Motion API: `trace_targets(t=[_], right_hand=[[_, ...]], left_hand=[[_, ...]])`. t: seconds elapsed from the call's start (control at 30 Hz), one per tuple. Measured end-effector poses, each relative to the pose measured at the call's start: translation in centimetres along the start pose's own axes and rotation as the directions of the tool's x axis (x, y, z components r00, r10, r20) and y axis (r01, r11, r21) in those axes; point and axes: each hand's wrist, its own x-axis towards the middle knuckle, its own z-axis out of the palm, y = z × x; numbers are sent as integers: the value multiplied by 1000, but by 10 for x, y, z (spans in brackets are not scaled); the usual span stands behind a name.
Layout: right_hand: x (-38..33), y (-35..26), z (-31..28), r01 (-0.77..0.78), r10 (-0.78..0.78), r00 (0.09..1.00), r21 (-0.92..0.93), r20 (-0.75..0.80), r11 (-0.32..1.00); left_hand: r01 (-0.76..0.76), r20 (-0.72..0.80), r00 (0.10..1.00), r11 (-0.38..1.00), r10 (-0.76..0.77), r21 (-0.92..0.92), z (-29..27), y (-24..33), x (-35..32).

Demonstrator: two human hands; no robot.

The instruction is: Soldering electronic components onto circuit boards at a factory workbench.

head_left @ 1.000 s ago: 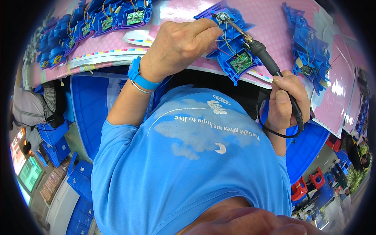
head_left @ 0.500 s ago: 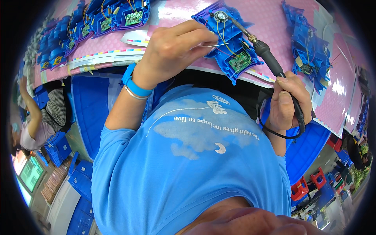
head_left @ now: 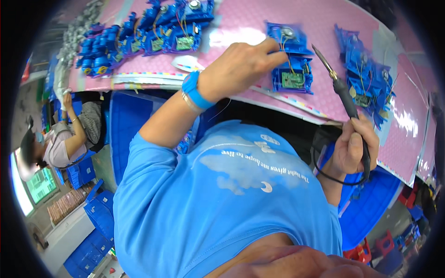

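My right hand [head_left: 356, 146] grips a soldering iron [head_left: 344, 95] with a dark handle and a bare metal tip. The tip points up and left, apart from the blue plastic casing [head_left: 296, 48]. In that casing are a round metal part [head_left: 287, 33], thin wires and a green circuit board [head_left: 293, 79]. My left hand [head_left: 245, 69] is at the casing's left edge, its fingers pinched together. A thin strand of solder wire [head_left: 223, 110] hangs below this hand; the end at the fingertips is hidden. Whether the fingers touch the casing, I cannot tell.
Several similar blue casings [head_left: 183, 34] line the left of the pink-covered table [head_left: 241, 18]; more casings [head_left: 366, 74] lie at the right. Blue bins [head_left: 132, 116] stand below the table edge. Another person [head_left: 65, 139] sits at the far left.
The iron's tip has left the round metal part and moved to the right of the casing. The casing now sits straighter. My left hand has shifted toward it, and the whole view has moved.
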Motion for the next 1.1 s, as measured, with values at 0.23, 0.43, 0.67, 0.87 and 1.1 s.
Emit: trace_targets(t=[0.23, 0.43, 0.67, 0.87, 1.1], right_hand=[[-5, 0, -22, 36, -33, 995, 31, -90, 999], [-8, -1, -34, -13, 13, 998, -4, -60, 1000], [0, 5, -35, 32, -36, 993, -34, -116, 999], [2, 13, -41, 97, -127, 981, -194, -147, 976], [14, 39, -36, 172, -216, 976, -610, 1, 774]], left_hand=[[-234, 41, 972, 971, 232, 55, -26, -154, 84], [-35, 216, 976, 984, -3, 173, -69, -211, 101], [84, 209, 965, 938, -161, 337, -88, -309, 69], [-63, -31, 997, 995, 65, 78, -83, -159, 105], [-200, 23, 979, 970, 205, -138, 23, 45, 109]])
